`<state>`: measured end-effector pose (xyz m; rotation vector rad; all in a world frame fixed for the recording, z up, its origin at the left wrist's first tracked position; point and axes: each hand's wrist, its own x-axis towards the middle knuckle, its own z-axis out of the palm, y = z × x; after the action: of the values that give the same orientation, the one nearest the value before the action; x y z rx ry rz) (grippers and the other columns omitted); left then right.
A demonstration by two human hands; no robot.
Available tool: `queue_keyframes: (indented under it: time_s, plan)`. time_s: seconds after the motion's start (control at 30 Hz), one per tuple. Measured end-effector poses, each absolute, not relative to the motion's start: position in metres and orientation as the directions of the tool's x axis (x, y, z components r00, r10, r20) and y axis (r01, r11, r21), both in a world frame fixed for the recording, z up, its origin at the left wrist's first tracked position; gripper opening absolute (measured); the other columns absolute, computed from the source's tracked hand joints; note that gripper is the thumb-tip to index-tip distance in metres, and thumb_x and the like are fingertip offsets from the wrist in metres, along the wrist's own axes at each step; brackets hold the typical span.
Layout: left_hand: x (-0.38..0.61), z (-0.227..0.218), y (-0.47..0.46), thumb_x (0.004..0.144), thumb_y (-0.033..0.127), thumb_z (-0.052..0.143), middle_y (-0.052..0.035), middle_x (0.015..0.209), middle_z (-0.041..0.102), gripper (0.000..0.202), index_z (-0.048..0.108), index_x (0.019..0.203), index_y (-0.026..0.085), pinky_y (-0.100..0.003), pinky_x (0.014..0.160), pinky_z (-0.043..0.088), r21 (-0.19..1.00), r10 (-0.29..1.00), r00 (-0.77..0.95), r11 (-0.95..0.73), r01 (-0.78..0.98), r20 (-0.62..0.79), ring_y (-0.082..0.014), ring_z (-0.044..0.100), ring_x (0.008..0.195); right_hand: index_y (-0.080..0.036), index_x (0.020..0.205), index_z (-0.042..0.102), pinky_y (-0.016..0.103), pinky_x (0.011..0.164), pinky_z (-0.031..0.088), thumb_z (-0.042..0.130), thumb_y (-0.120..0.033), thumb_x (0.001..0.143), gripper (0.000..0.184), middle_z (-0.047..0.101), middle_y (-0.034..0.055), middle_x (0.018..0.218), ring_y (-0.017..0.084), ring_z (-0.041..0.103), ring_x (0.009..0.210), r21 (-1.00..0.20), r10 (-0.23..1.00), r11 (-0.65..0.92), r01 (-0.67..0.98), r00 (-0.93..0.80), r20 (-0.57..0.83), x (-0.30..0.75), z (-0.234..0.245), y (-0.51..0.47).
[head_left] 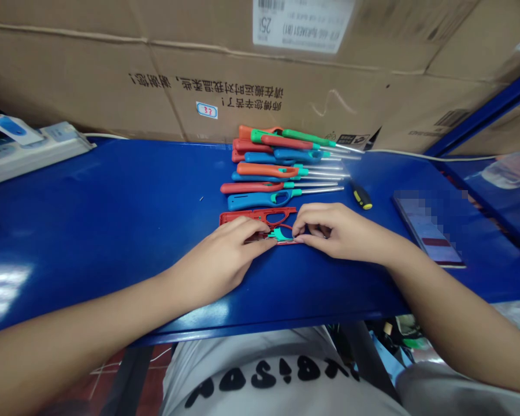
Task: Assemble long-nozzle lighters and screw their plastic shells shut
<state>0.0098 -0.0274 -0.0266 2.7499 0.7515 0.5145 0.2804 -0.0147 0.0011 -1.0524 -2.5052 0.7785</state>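
My left hand (227, 251) is closed at the left part of an opened red lighter half (288, 242), its thumb along the near edge. Between my hands a green trigger piece (279, 234) shows in that half, close to my left fingertips. My right hand (335, 231) pinches at the right end of the same half; what lies between its fingertips is hidden. Just behind lies the other red shell half (230, 216), inner side up, partly covered by my left fingers. Farther back is a pile of long-nosed lighters (260, 200) in blue, red, orange and green.
A black and yellow screwdriver (362, 196) lies right of the pile, with a phone (431, 231) beyond it. A tiny metal piece (201, 199) is on the blue table (112, 231). Cardboard boxes (91, 75) stand behind; a power strip (39, 151) sits at the left.
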Motion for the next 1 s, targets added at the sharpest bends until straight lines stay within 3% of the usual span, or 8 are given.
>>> queue_keyframes:
  time_s: [0.1,0.2,0.37,0.6,0.7,0.8,0.9,1.0]
  plan:
    - [0.009,-0.027,-0.027,0.100,0.008,0.043,-0.0124,0.126,0.062,0.039,0.064,0.131,0.021,-0.046,0.099,0.053,0.336,0.532,0.797,-0.835,0.436,0.287,-0.0254,0.058,0.119,-0.019,0.100,0.069,0.026,0.063,0.047,0.058,-0.016,0.094,0.012,0.065,0.0037,0.088,0.013,0.057,0.068,-0.576,0.769,0.583,0.572,-0.619,0.163,0.283,-0.002,-0.013]
    - [0.009,-0.026,-0.026,0.100,0.011,0.047,-0.0123,0.126,0.063,0.034,0.064,0.128,0.020,-0.044,0.100,0.054,0.348,0.530,0.779,-0.838,0.420,0.335,-0.0249,0.059,0.119,-0.021,0.109,0.068,0.035,0.078,0.053,0.056,-0.016,0.094,0.020,0.063,0.0083,0.103,0.019,0.062,0.086,-0.492,0.773,0.622,0.609,-0.576,0.265,0.285,-0.007,-0.009]
    - [0.007,-0.014,-0.023,0.099,0.017,0.053,-0.0107,0.122,0.067,0.024,0.068,0.118,0.018,-0.041,0.097,0.055,0.349,0.544,0.731,-0.835,0.425,0.412,-0.0235,0.062,0.113,-0.024,0.111,0.069,0.046,0.100,0.049,0.057,-0.016,0.094,0.022,0.056,0.0110,0.118,0.024,0.059,0.110,-0.475,0.745,0.653,0.589,-0.613,0.263,0.283,-0.015,-0.003]
    - [0.001,-0.009,-0.012,0.098,0.022,0.055,-0.0114,0.123,0.068,0.029,0.068,0.124,0.017,-0.047,0.099,0.053,0.289,0.627,0.679,-0.779,0.557,0.381,-0.0276,0.062,0.114,-0.019,0.091,0.064,0.039,0.085,0.051,0.063,-0.019,0.091,0.001,0.062,0.0075,0.099,0.021,0.060,0.091,-0.525,0.788,0.603,0.600,-0.548,0.279,0.280,-0.014,-0.001]
    - [0.000,-0.009,-0.010,0.098,0.026,0.058,-0.0133,0.127,0.067,0.032,0.066,0.127,0.016,-0.049,0.099,0.053,0.241,0.625,0.670,-0.777,0.581,0.401,-0.0299,0.062,0.116,-0.019,0.092,0.063,0.034,0.072,0.051,0.064,-0.028,0.091,0.009,0.064,0.0041,0.087,0.017,0.060,0.075,-0.690,0.872,0.467,0.553,-0.416,0.257,0.280,-0.012,-0.001]
    - [-0.003,-0.007,-0.009,0.097,0.025,0.060,-0.0148,0.126,0.067,0.032,0.065,0.128,0.015,-0.050,0.097,0.054,0.161,0.589,0.681,-0.795,0.585,0.434,-0.0315,0.062,0.116,-0.019,0.091,0.062,0.032,0.070,0.053,0.068,-0.034,0.086,0.017,0.065,0.0033,0.083,0.017,0.063,0.074,-0.874,0.937,0.241,0.422,-0.337,0.095,0.281,-0.010,-0.002]
    - [-0.006,-0.004,-0.008,0.098,0.020,0.056,-0.0154,0.125,0.067,0.030,0.065,0.126,0.014,-0.048,0.093,0.057,0.113,0.541,0.711,-0.824,0.555,0.450,-0.0306,0.065,0.112,-0.020,0.101,0.061,0.031,0.071,0.054,0.066,-0.033,0.086,0.020,0.065,0.0039,0.089,0.017,0.064,0.081,-0.934,0.929,0.142,0.328,-0.371,0.011,0.279,-0.009,-0.004]
    - [-0.008,-0.001,-0.009,0.099,0.021,0.054,-0.0151,0.124,0.068,0.029,0.066,0.124,0.013,-0.045,0.090,0.059,0.104,0.509,0.727,-0.844,0.526,0.460,-0.0292,0.067,0.109,-0.021,0.119,0.059,0.030,0.071,0.053,0.057,-0.032,0.094,0.027,0.063,0.0049,0.097,0.016,0.061,0.083,-0.891,0.896,0.270,0.366,-0.435,0.092,0.276,-0.009,-0.008]
